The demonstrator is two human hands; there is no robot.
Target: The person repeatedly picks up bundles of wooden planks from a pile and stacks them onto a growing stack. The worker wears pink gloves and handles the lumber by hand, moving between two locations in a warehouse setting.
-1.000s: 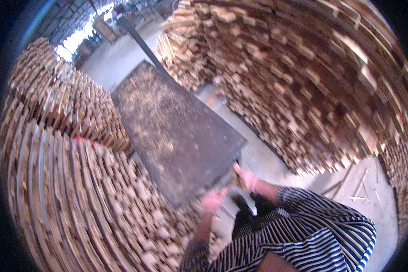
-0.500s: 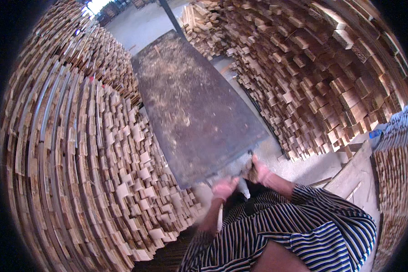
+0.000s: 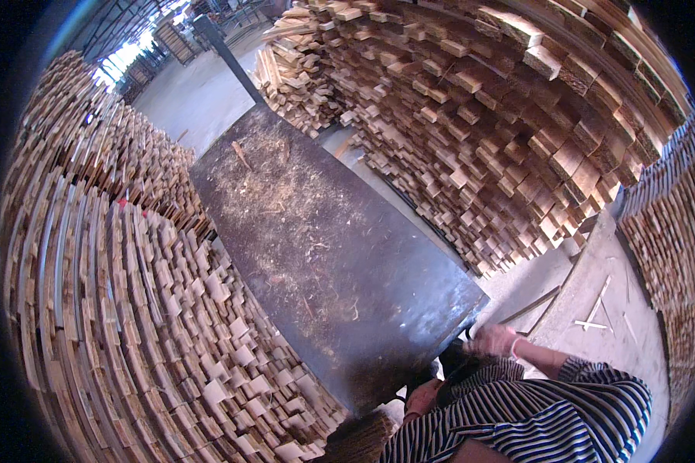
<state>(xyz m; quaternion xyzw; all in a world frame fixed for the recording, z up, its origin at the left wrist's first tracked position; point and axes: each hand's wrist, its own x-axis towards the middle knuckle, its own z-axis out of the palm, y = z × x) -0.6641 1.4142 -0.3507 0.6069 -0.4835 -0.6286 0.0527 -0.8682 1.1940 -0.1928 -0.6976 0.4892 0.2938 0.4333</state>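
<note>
A long dark platform stretches away in front of me, strewn with sawdust and wood chips. My right hand, in what looks like a pale pinkish glove, is at the platform's near right corner. Its fingers look curled, but blur hides what they hold, if anything. Lower and further left, my left hand is beside the near edge, close to my body. Its fingers are mostly hidden.
Tall stacks of boards rise on the left and right. A grey post stands at the platform's far end. Thin wood strips lie on pale ground at the right, beside another stack.
My hands, close together before, are now further apart: the right has moved right, the left down toward my body. The view has shifted, placing the platform lower in the picture.
</note>
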